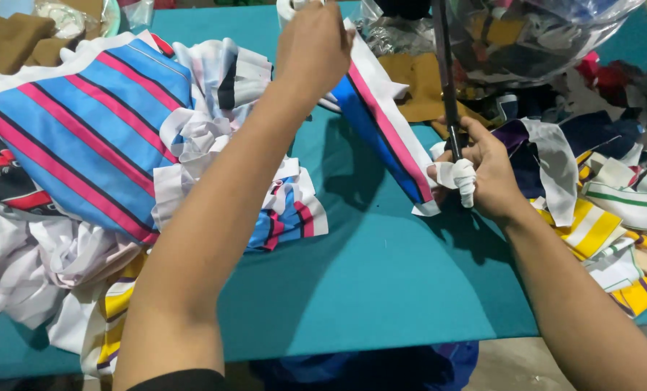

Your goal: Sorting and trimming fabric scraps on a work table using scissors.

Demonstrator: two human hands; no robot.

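left hand [312, 47] pinches the striped fabric strip [381, 123] up taut over the teal table [381, 275] while the right hand [483, 170], thumb bandaged, grips the dark scissors [447, 80] closed beside it, and any slack could snag the blades or nick a finger.

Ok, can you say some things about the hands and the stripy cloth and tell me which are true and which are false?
1. The right hand grips long dark scissors. True.
2. The table is red. False: it is teal.
3. The left hand holds up a strip of cloth with blue, pink and white stripes. True.
4. A finger of the right hand is wrapped in white cloth. True.
5. The pile of scraps by the right hand is all black. False: it has yellow, white, green and dark pieces.
6. Both hands rest flat on the table. False: both are raised and holding things.
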